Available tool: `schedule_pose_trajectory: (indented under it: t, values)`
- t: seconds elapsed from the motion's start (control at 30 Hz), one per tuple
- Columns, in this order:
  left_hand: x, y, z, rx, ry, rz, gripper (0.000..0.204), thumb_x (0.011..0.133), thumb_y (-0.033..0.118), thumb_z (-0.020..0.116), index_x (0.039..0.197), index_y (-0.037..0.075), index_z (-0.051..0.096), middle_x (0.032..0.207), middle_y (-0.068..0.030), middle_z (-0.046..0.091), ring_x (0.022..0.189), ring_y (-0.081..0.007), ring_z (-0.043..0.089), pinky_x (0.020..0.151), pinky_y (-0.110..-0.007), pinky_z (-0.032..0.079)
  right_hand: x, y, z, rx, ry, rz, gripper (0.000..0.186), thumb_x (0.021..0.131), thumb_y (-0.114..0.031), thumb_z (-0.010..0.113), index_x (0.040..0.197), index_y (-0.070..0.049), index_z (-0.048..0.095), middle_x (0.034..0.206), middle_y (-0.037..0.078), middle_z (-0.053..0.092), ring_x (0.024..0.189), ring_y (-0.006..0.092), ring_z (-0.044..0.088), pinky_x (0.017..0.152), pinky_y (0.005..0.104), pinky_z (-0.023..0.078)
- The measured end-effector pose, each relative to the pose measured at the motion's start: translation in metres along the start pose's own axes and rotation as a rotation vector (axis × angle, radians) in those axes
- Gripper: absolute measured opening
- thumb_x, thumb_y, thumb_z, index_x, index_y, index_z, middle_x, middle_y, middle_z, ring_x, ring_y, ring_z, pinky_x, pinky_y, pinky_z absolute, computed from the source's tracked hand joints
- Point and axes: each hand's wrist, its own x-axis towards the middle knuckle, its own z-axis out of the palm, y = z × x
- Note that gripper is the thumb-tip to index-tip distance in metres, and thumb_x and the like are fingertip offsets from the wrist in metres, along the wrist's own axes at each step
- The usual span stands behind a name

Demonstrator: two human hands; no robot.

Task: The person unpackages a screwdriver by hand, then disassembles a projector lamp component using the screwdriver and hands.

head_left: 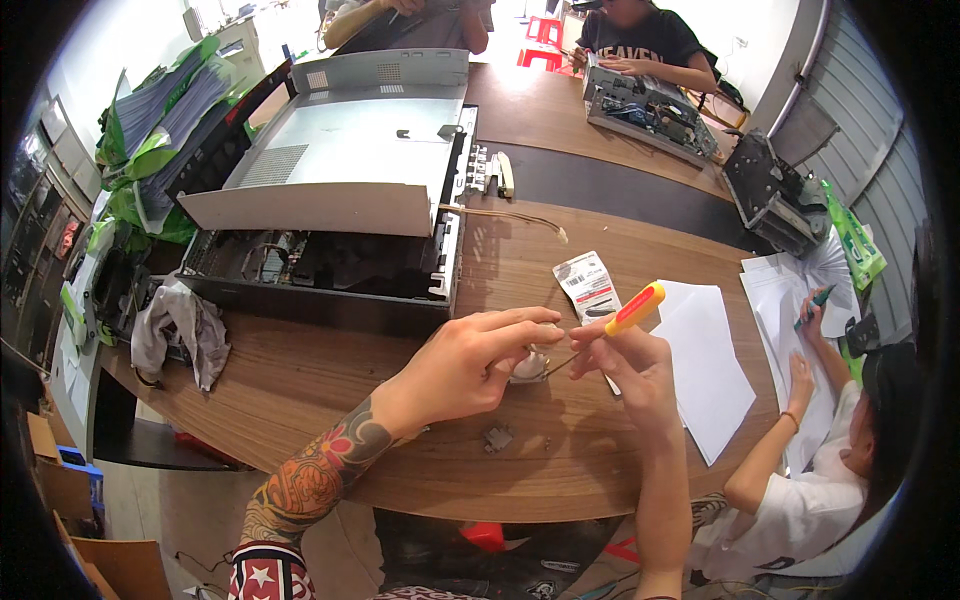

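My right hand (640,375) is closed around a screwdriver with a yellow and red handle (636,308). Its thin shaft slants down to the left, toward a small whitish part (531,368) just above the wooden table (400,455). My left hand (455,365) has its fingers curled over that part and appears to grip it; the fingers partly hide its shape. On the tabletop below lies a small grey metal piece (498,437), with tiny bits, perhaps screws, beside it. A printed label sheet (590,288) lies beyond my right hand.
A large opened metal equipment case (330,308) fills the far left, a cable (515,215) trailing from it. White paper (705,365) lies at right. A grey cloth (180,325) hangs at left. One person writes at right; others sit across, one by another opened unit (650,115).
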Motion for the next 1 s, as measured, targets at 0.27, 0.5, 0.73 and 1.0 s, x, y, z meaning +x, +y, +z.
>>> schedule_pose_trajectory:
  t: [0.27, 0.5, 0.73, 1.0]
  values:
    - [0.000, 0.001, 0.000, 0.006, 0.002, -0.003, 0.047, 0.083, -0.014, 0.058, 0.125, 0.006, 0.066, 0.135, -0.0159, 0.063, 0.111, -0.0295, 0.069, 0.089, -0.036, 0.060, 0.001, 0.012, -0.001, -0.165, 0.007, -0.148, 0.022, 0.090, -0.004, 0.074, 0.112, 0.002, 0.071, 0.092, 0.006, 0.067, 0.086, 0.0144, 0.067, 0.075, 0.0281, 0.058]
    - [0.000, -0.001, 0.001, 0.012, -0.001, 0.018, 0.047, 0.083, -0.014, 0.059, 0.124, 0.006, 0.066, 0.136, -0.0158, 0.063, 0.113, -0.0300, 0.068, 0.091, -0.036, 0.060, 0.001, 0.004, 0.003, -0.020, 0.145, -0.017, 0.017, 0.086, -0.004, 0.079, 0.101, 0.002, 0.073, 0.090, 0.005, 0.071, 0.085, 0.0133, 0.068, 0.077, 0.0293, 0.057]
    - [0.000, 0.001, 0.000, 0.001, 0.001, -0.001, 0.045, 0.084, -0.014, 0.058, 0.124, 0.007, 0.067, 0.136, -0.0152, 0.063, 0.113, -0.0300, 0.069, 0.090, -0.036, 0.060, 0.001, 0.005, 0.001, 0.004, 0.092, -0.027, 0.016, 0.092, -0.002, 0.071, 0.107, 0.004, 0.072, 0.097, 0.013, 0.075, 0.088, 0.0167, 0.071, 0.078, 0.0299, 0.058]
    - [0.000, 0.001, 0.000, -0.001, 0.006, -0.005, 0.046, 0.084, -0.014, 0.058, 0.124, 0.006, 0.067, 0.136, -0.0153, 0.063, 0.113, -0.0302, 0.069, 0.089, -0.035, 0.060, 0.002, 0.006, 0.001, -0.009, 0.042, -0.079, 0.018, 0.095, -0.001, 0.066, 0.112, 0.004, 0.072, 0.102, 0.013, 0.074, 0.094, 0.0182, 0.071, 0.080, 0.0306, 0.058]
